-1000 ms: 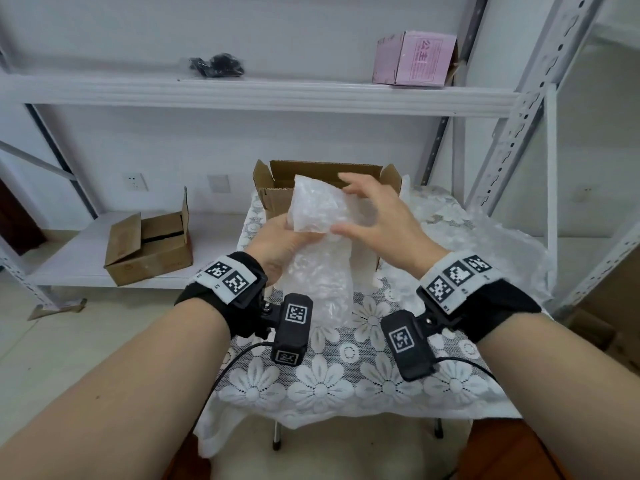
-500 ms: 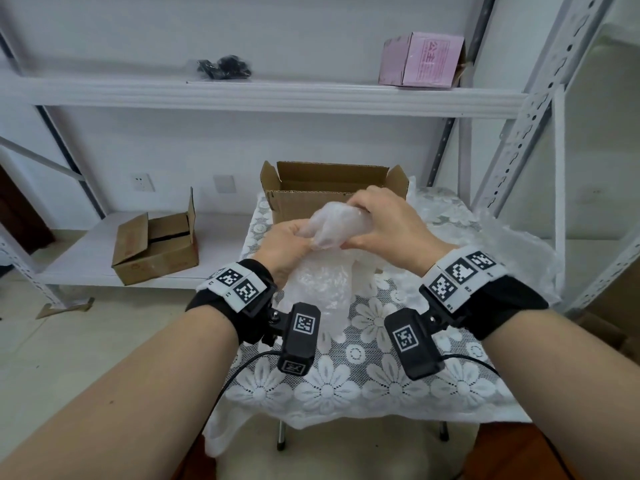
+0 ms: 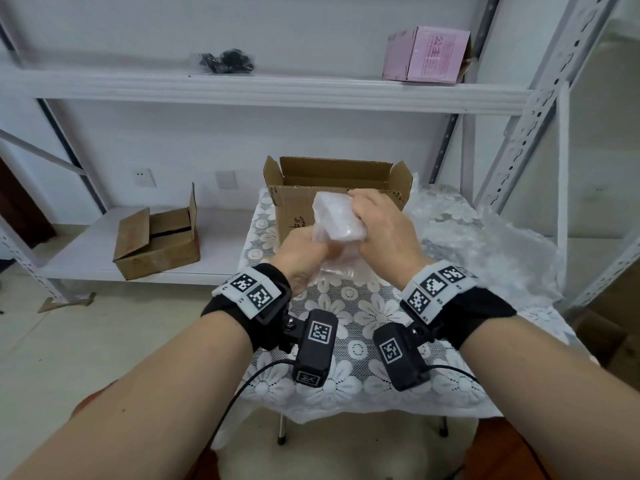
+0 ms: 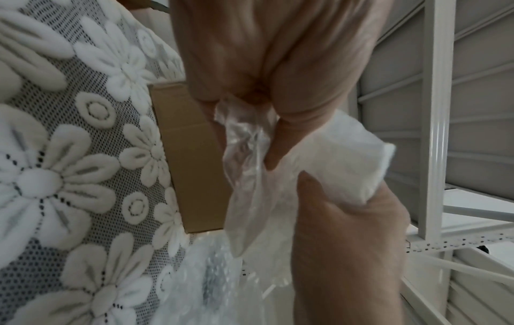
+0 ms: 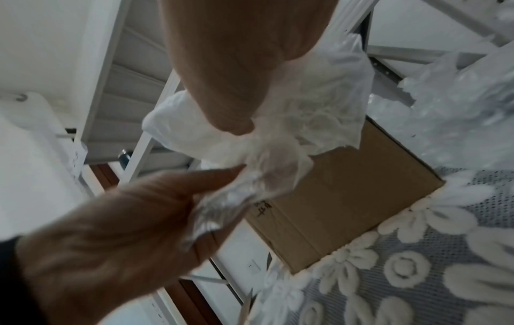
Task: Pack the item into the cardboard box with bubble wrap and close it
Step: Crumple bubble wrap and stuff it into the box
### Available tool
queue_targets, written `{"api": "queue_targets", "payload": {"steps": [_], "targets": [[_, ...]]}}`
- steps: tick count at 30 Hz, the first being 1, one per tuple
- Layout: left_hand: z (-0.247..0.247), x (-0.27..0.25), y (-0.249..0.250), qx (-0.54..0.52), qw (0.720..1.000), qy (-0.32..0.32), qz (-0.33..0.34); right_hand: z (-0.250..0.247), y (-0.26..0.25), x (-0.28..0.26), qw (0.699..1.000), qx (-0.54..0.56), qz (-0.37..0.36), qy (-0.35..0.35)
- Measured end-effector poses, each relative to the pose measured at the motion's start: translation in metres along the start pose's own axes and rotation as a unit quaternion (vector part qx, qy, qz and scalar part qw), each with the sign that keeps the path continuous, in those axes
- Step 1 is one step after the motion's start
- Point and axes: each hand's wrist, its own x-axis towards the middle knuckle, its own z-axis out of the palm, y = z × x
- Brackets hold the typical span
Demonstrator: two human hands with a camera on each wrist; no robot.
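A white item wrapped in bubble wrap [image 3: 337,220] is held in the air just in front of the open cardboard box [image 3: 339,188], whose flaps stand up. My right hand [image 3: 362,220] grips the wrapped bundle from above and the right. My left hand [image 3: 320,249] pinches the loose, twisted tail of wrap under it. In the left wrist view my left hand's fingers [image 4: 275,154] curl round the clear tail [image 4: 244,176], beside the white bundle [image 4: 350,158]. The right wrist view shows the bundle [image 5: 180,136] under my right thumb [image 5: 230,110], with the box [image 5: 347,198] behind. What is inside the wrap is hidden.
The box stands on a small table with a floral lace cloth [image 3: 346,375]. More loose bubble wrap [image 3: 485,244] is heaped at its right. White metal shelving behind carries a second cardboard box [image 3: 156,244], a pink box [image 3: 427,55] and a black object [image 3: 225,60].
The tall, upright wrap has been folded down into a compact bundle. My hands have drawn closer together, and the left hand now grips the gathered tail below the bundle.
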Motion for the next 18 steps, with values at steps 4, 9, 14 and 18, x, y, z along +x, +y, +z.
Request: {"api": "queue_targets", "payload": {"steps": [4,9,14,18], "targets": [[0.006,-0.003,0.003,-0.039,0.998,-0.035,0.028,0.006,-0.009,-0.007,0.991,-0.126,-0.033,-0.034],[0.002,-0.008,0.010,-0.210,0.969,-0.130,0.011,0.015,-0.009,-0.016,0.981,-0.187,-0.046,-0.018],[-0.006,0.003,0.009,-0.256,0.962,-0.093,-0.006,0.018,-0.008,-0.021,0.983,-0.081,-0.159,-0.029],[-0.013,0.011,-0.001,-0.219,0.974,0.037,-0.040,0.011,-0.009,-0.022,0.991,0.052,-0.121,-0.007]]}}
